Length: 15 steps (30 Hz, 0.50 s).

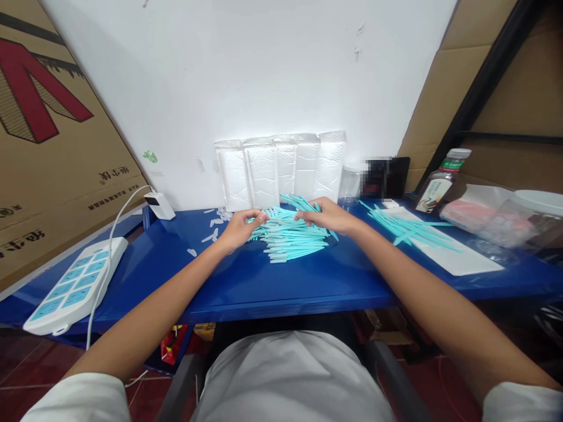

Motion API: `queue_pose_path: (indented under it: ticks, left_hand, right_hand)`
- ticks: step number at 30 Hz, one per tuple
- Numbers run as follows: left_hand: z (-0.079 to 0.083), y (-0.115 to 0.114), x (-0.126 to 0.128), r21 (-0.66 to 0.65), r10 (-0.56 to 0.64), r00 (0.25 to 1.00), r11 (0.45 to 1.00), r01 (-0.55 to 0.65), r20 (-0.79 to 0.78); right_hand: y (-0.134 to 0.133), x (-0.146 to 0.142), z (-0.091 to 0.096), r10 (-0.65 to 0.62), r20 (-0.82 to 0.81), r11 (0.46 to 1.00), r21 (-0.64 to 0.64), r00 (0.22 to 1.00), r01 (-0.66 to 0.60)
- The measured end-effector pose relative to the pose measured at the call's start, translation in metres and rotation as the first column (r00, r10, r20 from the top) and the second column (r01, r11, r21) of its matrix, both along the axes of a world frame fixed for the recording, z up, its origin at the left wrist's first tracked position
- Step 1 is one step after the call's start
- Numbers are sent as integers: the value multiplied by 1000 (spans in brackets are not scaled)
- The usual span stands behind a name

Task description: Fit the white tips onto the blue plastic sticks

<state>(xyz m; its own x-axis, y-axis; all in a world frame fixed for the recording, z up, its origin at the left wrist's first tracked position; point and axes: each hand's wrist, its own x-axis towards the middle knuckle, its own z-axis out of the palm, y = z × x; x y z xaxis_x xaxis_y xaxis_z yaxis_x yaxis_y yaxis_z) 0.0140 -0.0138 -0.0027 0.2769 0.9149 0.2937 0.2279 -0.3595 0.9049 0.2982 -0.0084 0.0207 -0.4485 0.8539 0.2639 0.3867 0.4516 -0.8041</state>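
A heap of slim turquoise sticks (294,240) lies in the middle of the blue table, most of them side by side. My right hand (328,215) is closed round a small bunch of turquoise sticks (301,203), which point up and left over the heap. At the heap's left edge is my left hand (241,227), its thumb and fingers pinched together; what is between the fingertips is too small to make out. Small whitish translucent pieces (215,223) are scattered on the table to the left of that hand.
White padded packets (281,170) lean on the wall behind the heap. To the right are more turquoise sticks (407,228) on a white sheet (461,258), a bottle (440,181) and a clear jar (541,217). A power strip (74,287) with a cable lies left.
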Motion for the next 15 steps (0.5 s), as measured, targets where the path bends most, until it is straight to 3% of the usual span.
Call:
queue_pose_path:
  ticks: [3,8,15]
  left_hand:
    - [0,4,-2,-57,51,997,997,-48,53]
    - [0,7,-4,-156,27,980,988,4,199]
    - [-3,7,-4,-148,-26,983,988,53,180]
  right_hand:
    - [-1,0,0,8,6,1000,-5,1000,-8]
    - [-2,0,1,20,14,1000,2,1000,-20]
    - [-3,1,3,24,55,1000,13,998,-25]
